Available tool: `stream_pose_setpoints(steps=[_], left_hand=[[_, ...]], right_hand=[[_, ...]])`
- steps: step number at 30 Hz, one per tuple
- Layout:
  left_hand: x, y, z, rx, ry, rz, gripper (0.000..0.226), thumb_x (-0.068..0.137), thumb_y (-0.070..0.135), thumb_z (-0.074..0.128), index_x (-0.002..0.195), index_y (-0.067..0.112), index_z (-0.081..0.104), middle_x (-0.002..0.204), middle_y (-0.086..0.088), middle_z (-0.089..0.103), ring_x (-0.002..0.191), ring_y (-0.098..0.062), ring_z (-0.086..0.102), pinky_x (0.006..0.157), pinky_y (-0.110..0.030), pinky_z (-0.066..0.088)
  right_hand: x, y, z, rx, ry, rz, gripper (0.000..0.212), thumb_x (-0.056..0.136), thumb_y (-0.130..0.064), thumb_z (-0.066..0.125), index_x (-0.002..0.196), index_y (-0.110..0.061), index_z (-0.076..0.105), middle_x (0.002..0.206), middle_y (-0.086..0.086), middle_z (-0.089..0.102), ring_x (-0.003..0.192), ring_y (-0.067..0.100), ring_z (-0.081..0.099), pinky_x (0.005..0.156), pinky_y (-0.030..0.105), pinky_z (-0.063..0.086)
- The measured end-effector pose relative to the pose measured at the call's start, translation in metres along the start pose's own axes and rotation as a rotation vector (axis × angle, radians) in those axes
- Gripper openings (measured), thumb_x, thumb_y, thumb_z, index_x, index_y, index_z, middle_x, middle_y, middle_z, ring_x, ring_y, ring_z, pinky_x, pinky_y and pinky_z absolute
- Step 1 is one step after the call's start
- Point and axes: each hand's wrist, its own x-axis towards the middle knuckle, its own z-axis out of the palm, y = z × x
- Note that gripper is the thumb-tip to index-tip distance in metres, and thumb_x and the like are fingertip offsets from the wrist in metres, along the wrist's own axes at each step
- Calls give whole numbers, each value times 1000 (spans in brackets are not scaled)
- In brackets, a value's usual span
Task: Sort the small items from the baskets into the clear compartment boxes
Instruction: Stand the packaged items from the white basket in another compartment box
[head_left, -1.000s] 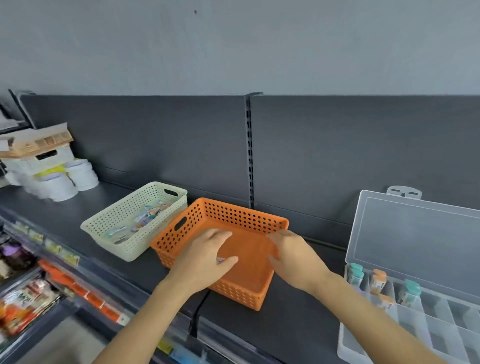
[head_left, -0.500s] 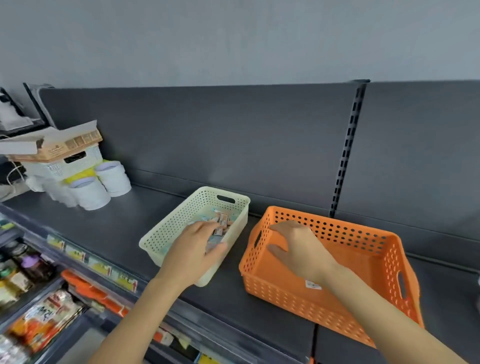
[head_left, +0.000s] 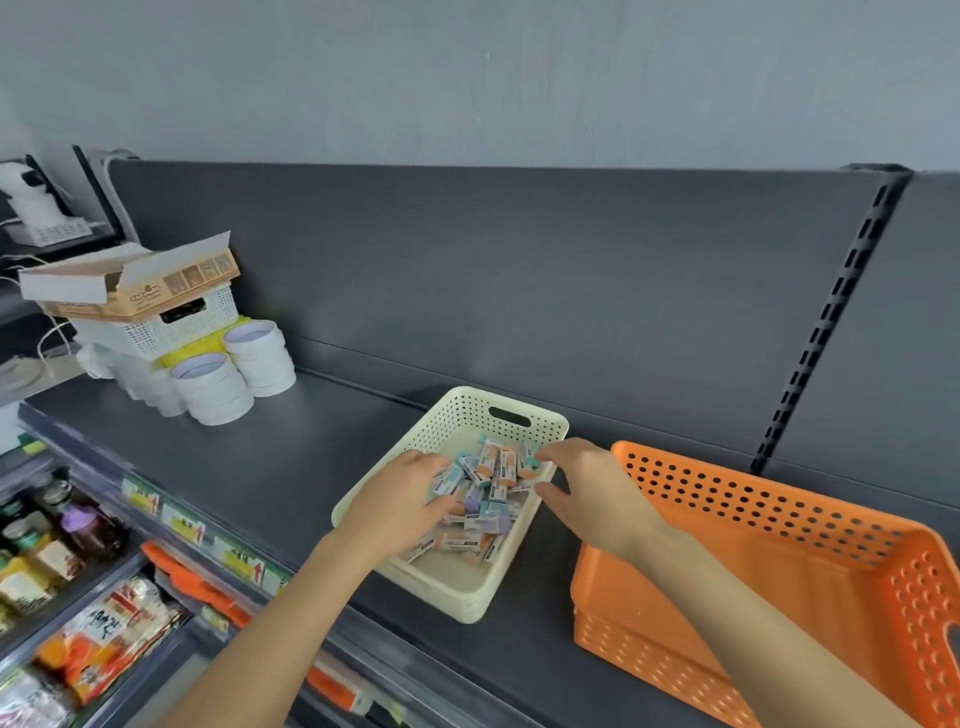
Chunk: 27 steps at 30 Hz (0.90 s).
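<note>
A cream perforated basket (head_left: 470, 592) stands on the dark shelf and holds a heap of small pastel erasers (head_left: 485, 499) in paper sleeves. My left hand (head_left: 402, 501) is inside the basket from the left, fingers and thumb curled round an eraser at the heap's left edge. My right hand (head_left: 592, 493) hovers over the basket's right rim with fingers spread, one fingertip touching the heap. An orange perforated basket (head_left: 779, 519) sits to the right, partly hidden by my right forearm; no items show on the visible part of its floor. No clear compartment box is in view.
At the far left of the shelf (head_left: 249, 467) are stacked white round tubs (head_left: 213, 389), a white crate (head_left: 156, 327) and a flat cardboard box (head_left: 130, 291). Below the shelf's front edge, packaged goods (head_left: 104, 639) fill lower shelves. A slotted upright (head_left: 826, 322) runs up the back panel.
The view has swung left, so the compartment box left the frame. Both hands moved from the orange basket to the cream one; the left now grips an eraser.
</note>
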Motion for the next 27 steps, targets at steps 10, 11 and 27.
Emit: stream_pose_setpoints(steps=[10,11,27], left_hand=[[65,8,18,238,-124,270,75,79,-9,53,144,24,37,136,3,49,122,-18,47,93,-31,47],[72,7,22,278,-134,322,76,77,-9,55,144,23,37,136,3,49,123,-20,46,93,-32,46],[102,-31,22,270,-42,594,25,94,17,48,117,14,60,108,-1,62,100,-19,57,83,-33,49]], right_hand=[[26,12,2,32,36,58,40,96,-21,54,135,-16,51,137,3,52,119,16,54,88,15,41],[28,14,2,28,43,66,40,96,-21,53,135,-16,51,137,3,52,120,16,53,90,16,42],[69,-7,24,-19,67,286,34,96,-12,49,130,-9,54,135,8,54,119,25,54,92,25,46]])
